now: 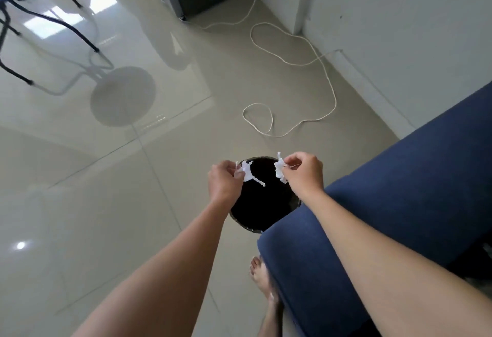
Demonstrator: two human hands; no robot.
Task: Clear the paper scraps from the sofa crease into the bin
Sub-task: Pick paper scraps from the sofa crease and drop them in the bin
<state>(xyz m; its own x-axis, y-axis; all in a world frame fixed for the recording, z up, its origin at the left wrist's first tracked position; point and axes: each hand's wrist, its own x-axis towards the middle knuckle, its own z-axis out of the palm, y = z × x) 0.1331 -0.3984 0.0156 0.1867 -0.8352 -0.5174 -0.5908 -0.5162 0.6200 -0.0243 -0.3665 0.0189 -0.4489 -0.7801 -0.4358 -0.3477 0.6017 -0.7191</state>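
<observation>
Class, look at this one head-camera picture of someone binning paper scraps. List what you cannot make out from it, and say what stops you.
1. Inside of the bin: too dark to see what it holds.
2. Near side of the bin: hidden by the sofa arm and right forearm.
3. Sofa crease: cut off by the right edge, so leftover scraps cannot be checked.
4. Scrap in left hand and scrap in right hand: partly covered by fingers.

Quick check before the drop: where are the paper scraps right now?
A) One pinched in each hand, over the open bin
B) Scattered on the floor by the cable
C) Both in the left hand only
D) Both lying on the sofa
A: the left hand pinches one white scrap and the right hand pinches another scrap, both held over the dark opening of the bin.
</observation>
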